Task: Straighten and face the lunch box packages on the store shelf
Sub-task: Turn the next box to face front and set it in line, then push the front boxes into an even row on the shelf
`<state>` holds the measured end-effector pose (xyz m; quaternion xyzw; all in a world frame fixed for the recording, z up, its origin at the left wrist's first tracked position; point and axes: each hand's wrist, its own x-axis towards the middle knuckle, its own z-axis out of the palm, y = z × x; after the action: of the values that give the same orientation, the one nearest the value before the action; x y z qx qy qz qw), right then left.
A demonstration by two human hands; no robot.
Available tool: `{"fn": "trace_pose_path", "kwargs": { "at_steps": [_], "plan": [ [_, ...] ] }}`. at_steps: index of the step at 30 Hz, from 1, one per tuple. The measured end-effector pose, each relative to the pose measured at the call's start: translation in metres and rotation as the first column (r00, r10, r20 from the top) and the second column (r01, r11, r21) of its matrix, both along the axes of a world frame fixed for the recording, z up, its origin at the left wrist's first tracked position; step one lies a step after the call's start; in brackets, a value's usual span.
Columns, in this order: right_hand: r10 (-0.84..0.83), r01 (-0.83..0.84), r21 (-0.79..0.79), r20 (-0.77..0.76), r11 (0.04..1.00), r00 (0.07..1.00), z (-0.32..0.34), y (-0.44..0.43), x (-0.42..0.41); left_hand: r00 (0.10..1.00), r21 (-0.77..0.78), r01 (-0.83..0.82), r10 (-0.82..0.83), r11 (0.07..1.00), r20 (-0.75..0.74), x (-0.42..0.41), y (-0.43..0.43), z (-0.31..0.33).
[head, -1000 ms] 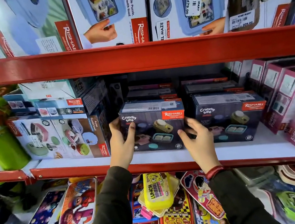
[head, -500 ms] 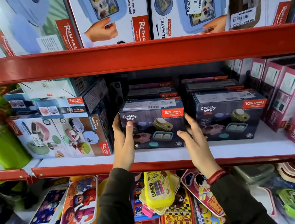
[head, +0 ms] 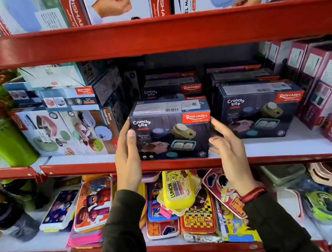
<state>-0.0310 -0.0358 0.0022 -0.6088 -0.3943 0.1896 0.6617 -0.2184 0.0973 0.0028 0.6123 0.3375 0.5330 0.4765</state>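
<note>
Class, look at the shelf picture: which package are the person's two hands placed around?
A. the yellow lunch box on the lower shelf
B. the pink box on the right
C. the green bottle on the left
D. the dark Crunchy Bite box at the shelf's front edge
D: the left hand presses the dark Crunchy Bite box on its left side, and the right hand is at its right side.

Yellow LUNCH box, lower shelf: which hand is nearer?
Left. The left hand grips the dark box's left side, up-left of the yellow lunch box; the right hand sits farther off, up-right.
</note>
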Motion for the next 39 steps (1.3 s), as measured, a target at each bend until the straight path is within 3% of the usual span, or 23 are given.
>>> {"fn": "trace_pose_path", "kwargs": {
  "at_steps": [16, 20, 24, 34, 36, 39],
  "plan": [
    [0.073, -0.073, 0.019, 0.038, 0.997, 0.997, -0.002, -0.015, -0.006, 0.998, 0.050, -0.063, 0.063, 0.997, 0.000, 0.001, -0.021, -0.005],
    [0.013, -0.015, 0.060, 0.033, 0.998, 0.999, 0.005, -0.027, 0.004, 0.962, 0.102, -0.272, 0.266, 0.957, 0.065, 0.015, -0.036, -0.004],
    [-0.069, 0.066, 0.113, 0.023, 0.991, 0.997, 0.013, -0.045, 0.033, 0.903, 0.268, -0.429, 0.414, 0.863, 0.112, 0.040, -0.056, 0.009],
    [-0.255, 0.249, 0.151, 0.020, 0.957, 0.967, 0.008, -0.072, 0.091, 0.987, 0.534, -0.089, 0.146, 0.841, -0.064, 0.128, -0.119, 0.031],
    [-0.274, 0.273, 0.113, -0.006, 0.955, 0.962, 0.011, -0.065, 0.101, 0.992, 0.447, 0.062, -0.004, 0.892, -0.128, 0.143, -0.115, 0.028],
    [-0.260, 0.263, 0.130, -0.038, 0.956, 0.965, 0.027, -0.085, 0.169, 0.983, 0.233, 0.180, -0.170, 0.956, -0.067, 0.212, -0.136, 0.040]
  ]
}}
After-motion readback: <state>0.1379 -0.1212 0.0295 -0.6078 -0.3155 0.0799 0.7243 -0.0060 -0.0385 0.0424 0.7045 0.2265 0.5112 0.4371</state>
